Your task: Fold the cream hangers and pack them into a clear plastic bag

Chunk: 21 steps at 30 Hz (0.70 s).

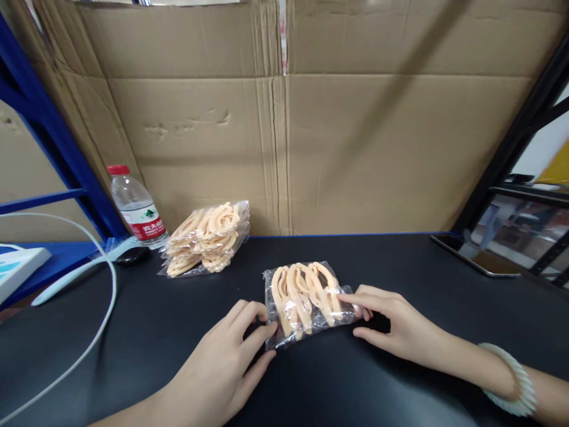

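Observation:
A clear plastic bag [317, 325] lies on the dark table between my two hands. Inside it are several pale peach, loop-shaped pieces [291, 296], which look like small hangers. My left hand [231, 356] has its bent fingers on the bag's left edge, with the thumb near the lower left corner. From the other side, my right hand [391, 320] takes the right edge; its index finger rests on top of the film, other fingers sit at the edge, and the thumb stands apart below. A pale beaded bracelet [511, 379] circles the right wrist.
Further back, a pile of similar filled bags [207, 237] stands beside a red-capped water bottle [137, 207]. A dark phone-like slab [475, 255] lies at the right. A white cable [111, 296] loops across the left side. A cardboard wall [377, 148] closes off the back.

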Available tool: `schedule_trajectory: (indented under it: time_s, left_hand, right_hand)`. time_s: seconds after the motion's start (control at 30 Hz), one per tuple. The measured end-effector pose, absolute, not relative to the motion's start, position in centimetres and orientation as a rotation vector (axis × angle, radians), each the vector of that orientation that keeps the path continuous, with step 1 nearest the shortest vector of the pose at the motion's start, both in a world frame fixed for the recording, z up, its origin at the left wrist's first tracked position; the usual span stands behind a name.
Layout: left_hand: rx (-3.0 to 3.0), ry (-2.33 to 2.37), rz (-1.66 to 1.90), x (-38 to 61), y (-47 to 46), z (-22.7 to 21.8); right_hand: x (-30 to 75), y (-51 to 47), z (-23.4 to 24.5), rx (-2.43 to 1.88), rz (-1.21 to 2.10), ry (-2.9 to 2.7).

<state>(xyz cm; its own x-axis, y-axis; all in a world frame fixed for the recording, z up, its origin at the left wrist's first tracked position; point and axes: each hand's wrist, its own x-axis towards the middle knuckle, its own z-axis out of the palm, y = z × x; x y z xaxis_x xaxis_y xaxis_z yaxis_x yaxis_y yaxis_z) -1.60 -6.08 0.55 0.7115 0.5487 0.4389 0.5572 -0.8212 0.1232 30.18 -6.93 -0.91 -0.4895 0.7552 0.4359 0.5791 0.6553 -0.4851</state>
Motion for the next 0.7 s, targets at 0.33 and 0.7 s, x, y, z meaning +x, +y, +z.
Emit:
schedule_trajectory:
  time_s: [0.33,0.7]
  left_hand:
    - [-2.897,-0.714,-0.794,-1.4,-4.6,0.9]
    - [-2.576,-1.410,-1.761,-0.9,-4.2,4.5]
  right_hand:
    - [30.2,-6.3,-0.4,-0.865,-0.092,-2.281]
    - [25.2,-3.9,3.6,-0.905,0.297,-1.695]
